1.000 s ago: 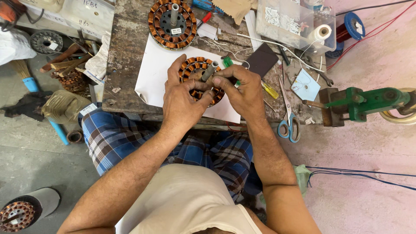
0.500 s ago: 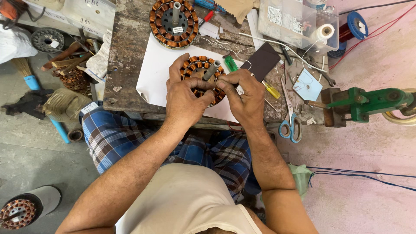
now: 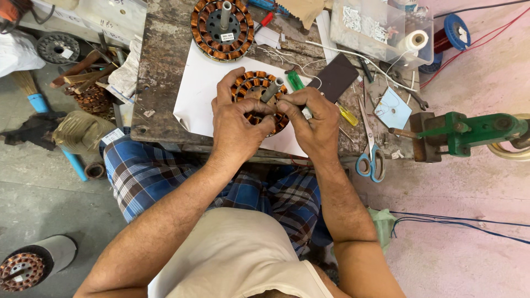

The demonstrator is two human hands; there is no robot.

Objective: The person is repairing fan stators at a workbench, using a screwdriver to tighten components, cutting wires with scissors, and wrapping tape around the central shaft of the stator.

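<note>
A round copper-wound stator (image 3: 258,99) with a grey shaft at its centre sits tilted on a white sheet of paper (image 3: 190,94) near the front edge of the worn workbench (image 3: 160,66). The left hand (image 3: 234,124) cups it from the near-left side, palm down, fingers curled over the rim and spread across the coils, thumb reaching in toward the hub; the forearm runs back along the checked cloth over the lap. The right hand (image 3: 312,124) comes in from the right with its wrist bent, fingers bunched together and pinched at the stator's right edge; what they pinch is too small to tell. A green-handled tool (image 3: 295,81) lies just behind the right hand, beside a dark flat card (image 3: 335,77). A second, larger stator (image 3: 222,28) rests farther back on the bench. Blue-handled scissors (image 3: 370,152) lie to the right, near a green bench vice (image 3: 469,132).
</note>
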